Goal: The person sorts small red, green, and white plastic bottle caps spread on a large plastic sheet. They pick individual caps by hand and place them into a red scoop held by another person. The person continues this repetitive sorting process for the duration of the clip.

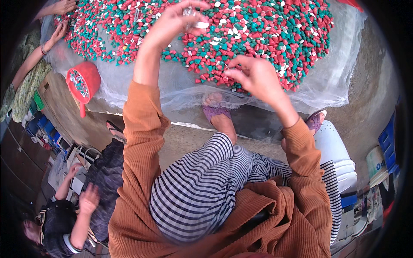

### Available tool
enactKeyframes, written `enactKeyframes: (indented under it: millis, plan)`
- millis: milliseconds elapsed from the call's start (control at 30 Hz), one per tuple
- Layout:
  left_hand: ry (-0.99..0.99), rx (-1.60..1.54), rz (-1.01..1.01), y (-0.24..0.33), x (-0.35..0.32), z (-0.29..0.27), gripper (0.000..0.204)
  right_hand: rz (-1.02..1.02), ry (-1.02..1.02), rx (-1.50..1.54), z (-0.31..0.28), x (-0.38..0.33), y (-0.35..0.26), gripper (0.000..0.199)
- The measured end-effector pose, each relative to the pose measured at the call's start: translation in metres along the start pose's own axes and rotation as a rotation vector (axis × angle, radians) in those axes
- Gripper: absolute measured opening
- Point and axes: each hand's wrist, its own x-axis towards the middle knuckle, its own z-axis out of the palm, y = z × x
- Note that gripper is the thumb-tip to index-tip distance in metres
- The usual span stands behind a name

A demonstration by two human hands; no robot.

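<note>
A wide layer of small red, green and white cone-like pieces covers the sheet before me. Over its middle, my left hand is closed round a small shiny clear thing with a white piece beside it; their kind is unclear. My right hand hovers at the near edge of the layer, thumb and forefinger pinched together. Something thin and pale shows at those fingertips, too small to name.
Pale mesh sheeting lies under the pieces. A red dipper with small pieces inside stands at left. Another person's hands reach in at upper left; a second person sits lower left. A white bucket is beside my right leg.
</note>
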Motion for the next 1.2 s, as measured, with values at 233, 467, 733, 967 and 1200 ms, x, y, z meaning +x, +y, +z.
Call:
enactKeyframes:
  millis: [233, 467, 733, 967, 1200]
  plan:
    - [-0.113, -0.168, 0.095, -0.008, -0.039, 0.004, 0.06, -0.126, 0.058, -0.598, 0.05, -0.007, 0.009, 0.02]
    - [-0.086, -0.266, 0.116, 0.0, -0.053, 0.003, 0.055, 0.086, -0.088, 0.243, 0.014, 0.01, -0.002, 0.014]
    - [-0.062, 0.554, 0.469, 0.038, -0.08, 0.083, 0.04, 0.501, 0.177, 1.786, 0.028, 0.034, -0.015, 0.036]
    - [0.07, 0.596, 0.572, 0.062, -0.077, 0.075, 0.038, 0.336, 0.234, 2.052, -0.03, 0.057, 0.024, 0.025]
    - [0.106, 0.687, 0.635, 0.076, -0.054, 0.065, 0.033, -0.117, 0.791, 0.891, -0.273, 0.119, 0.052, 0.024]
